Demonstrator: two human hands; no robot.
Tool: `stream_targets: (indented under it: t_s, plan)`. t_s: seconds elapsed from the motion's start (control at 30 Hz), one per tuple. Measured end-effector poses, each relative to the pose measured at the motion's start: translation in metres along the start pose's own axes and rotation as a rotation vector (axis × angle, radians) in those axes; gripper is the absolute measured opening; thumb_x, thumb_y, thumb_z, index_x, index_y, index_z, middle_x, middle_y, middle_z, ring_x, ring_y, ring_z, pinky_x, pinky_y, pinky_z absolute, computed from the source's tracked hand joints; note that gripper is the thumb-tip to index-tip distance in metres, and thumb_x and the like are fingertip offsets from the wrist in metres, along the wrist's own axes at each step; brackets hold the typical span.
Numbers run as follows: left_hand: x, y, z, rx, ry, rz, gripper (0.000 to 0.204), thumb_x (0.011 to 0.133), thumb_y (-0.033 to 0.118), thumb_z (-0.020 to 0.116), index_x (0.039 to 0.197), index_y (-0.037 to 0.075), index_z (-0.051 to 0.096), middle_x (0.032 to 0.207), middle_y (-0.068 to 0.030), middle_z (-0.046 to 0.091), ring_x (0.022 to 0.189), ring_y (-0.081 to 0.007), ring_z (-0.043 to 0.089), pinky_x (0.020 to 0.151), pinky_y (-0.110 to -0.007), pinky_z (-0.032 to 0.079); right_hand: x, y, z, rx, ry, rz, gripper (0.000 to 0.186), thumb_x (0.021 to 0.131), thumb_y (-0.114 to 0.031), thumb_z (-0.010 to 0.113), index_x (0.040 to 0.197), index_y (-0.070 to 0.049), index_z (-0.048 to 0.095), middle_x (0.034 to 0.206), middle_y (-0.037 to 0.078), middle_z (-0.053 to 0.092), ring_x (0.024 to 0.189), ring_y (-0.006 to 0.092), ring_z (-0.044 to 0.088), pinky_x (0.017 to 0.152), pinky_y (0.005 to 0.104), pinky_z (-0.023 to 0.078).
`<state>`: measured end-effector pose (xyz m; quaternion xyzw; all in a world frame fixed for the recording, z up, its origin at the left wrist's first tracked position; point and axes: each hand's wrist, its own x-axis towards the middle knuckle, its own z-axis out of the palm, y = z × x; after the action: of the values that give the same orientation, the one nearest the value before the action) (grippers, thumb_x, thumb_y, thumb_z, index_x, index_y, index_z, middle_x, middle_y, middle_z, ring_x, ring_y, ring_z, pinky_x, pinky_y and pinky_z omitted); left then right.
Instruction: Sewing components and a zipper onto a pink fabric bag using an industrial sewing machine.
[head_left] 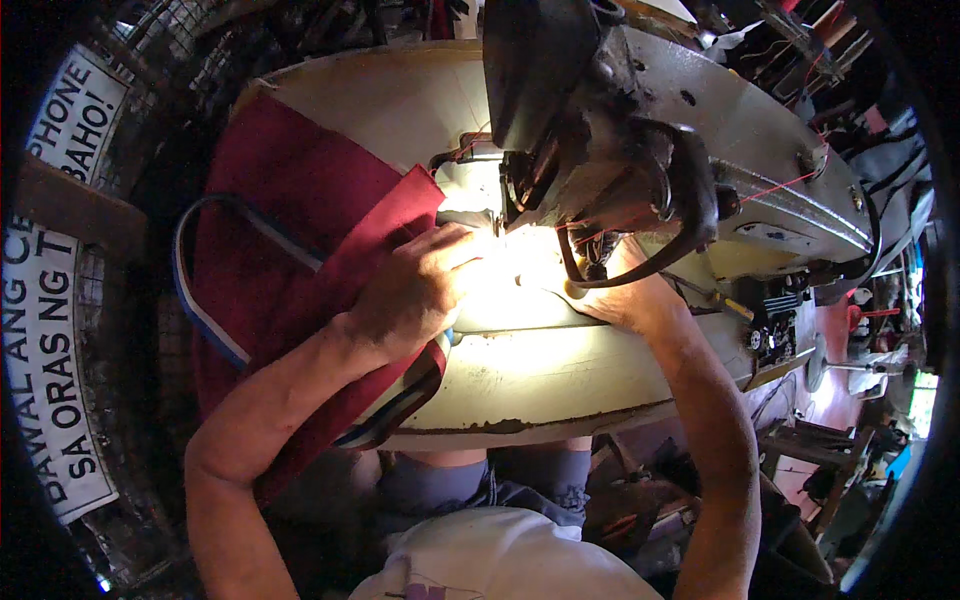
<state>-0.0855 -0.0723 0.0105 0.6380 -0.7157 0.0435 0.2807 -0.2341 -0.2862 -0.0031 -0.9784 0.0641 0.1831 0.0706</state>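
A dark sewing machine (600, 130) stands over a pale worn table, its lamp throwing strong glare around the needle area. Maroon cloth (290, 170) spreads over the table's left side and hangs off the front edge. My left hand (420, 285) is closed on the cloth's edge, just left of the needle, with its fingertips washed out by the light. Blue, white and dark striped trim (215, 325) loops out from the cloth on the left and below my left wrist. My right hand (635, 290) lies right of the needle, its fingers partly hidden by the machine's curved metal bar and the glare.
Red thread (778, 190) runs from the machine to the right. A yellow-handled tool (735, 303) lies on the table's right side, near a dark metal part (780, 320). White signs (75, 370) stand at the left. A wooden stool (815, 455) is at lower right.
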Motion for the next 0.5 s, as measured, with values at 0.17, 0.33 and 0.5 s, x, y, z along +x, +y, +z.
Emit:
stream_targets:
  t_s: [0.17, 0.33, 0.5]
  plan:
    - [0.0007, 0.0039, -0.0025, -0.031, 0.033, -0.057, 0.025, 0.078, 0.010, 0.064, 0.103, 0.005, 0.066, 0.099, -0.0079, 0.061, 0.095, -0.0251, 0.061, 0.083, -0.036, 0.054, 0.0040, -0.0047, 0.0074, -0.124, 0.758, -0.400, 0.019, 0.066, -0.017, 0.068, 0.051, -0.012, 0.058, 0.053, 0.001, 0.056, 0.051, 0.0228, 0.058, 0.052, 0.0385, 0.042]
    - [0.0026, 0.0025, -0.0021, -0.030, 0.019, -0.048, 0.025, 0.077, 0.009, 0.064, 0.102, 0.005, 0.067, 0.099, -0.0085, 0.061, 0.094, -0.0254, 0.062, 0.082, -0.036, 0.055, 0.0056, -0.0011, 0.0108, -0.257, 0.788, -0.498, 0.013, 0.066, -0.016, 0.068, 0.059, -0.012, 0.058, 0.058, 0.003, 0.055, 0.055, 0.0247, 0.054, 0.058, 0.0414, 0.043]
    - [0.0024, 0.0021, 0.0022, 0.000, 0.016, -0.032, 0.026, 0.076, 0.008, 0.064, 0.102, 0.004, 0.067, 0.099, -0.0087, 0.061, 0.095, -0.0255, 0.062, 0.083, -0.036, 0.055, 0.0067, -0.0086, 0.0074, -0.023, 0.887, -0.456, 0.013, 0.076, -0.018, 0.064, 0.077, -0.005, 0.062, 0.075, 0.010, 0.063, 0.072, 0.0302, 0.058, 0.077, 0.0444, 0.045]
